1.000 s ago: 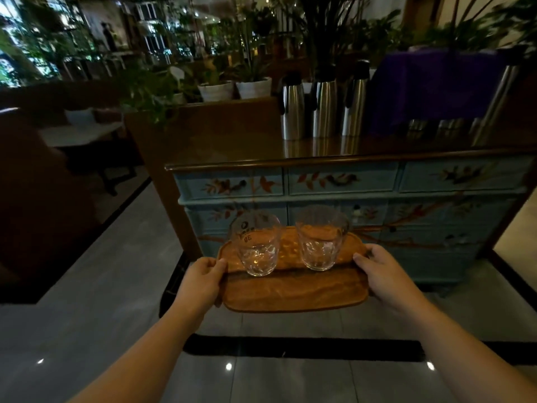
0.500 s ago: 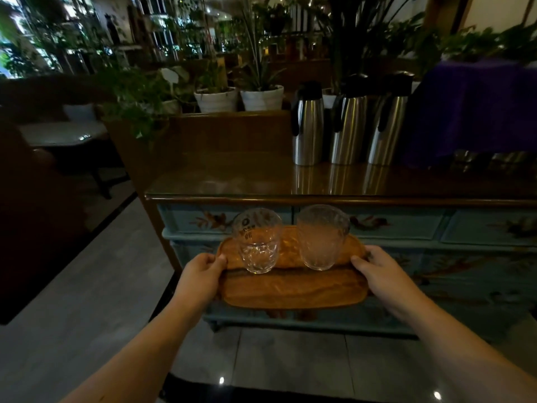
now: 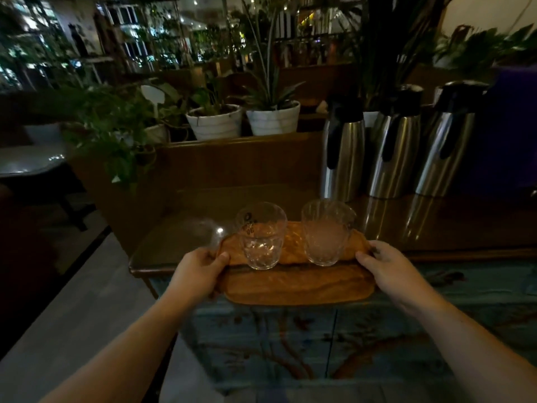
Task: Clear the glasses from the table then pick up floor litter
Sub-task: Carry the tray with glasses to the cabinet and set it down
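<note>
Closer now, the oval wooden tray (image 3: 296, 286) is hovering over the dark glossy surface (image 3: 436, 222) edge, nearer the three steel flasks (image 3: 395, 146). Left hand (image 3: 197, 274) and right hand (image 3: 392, 271) are gripping its ends, two clear textured glasses (image 3: 261, 237) standing upright on it.

This is looking like a dim café or restaurant lounge, thick with greenery. Three tall stainless-steel thermal jugs with black tops (image 3: 392, 144) are standing in a row on a dark polished wooden sideboard top (image 3: 436, 225), and white ribbed ceramic planters (image 3: 273, 119) are lining the ledge behind it. A pale round dining table (image 3: 26, 164) is waiting off to the left, with lit shelving glowing beyond the plants.
</note>
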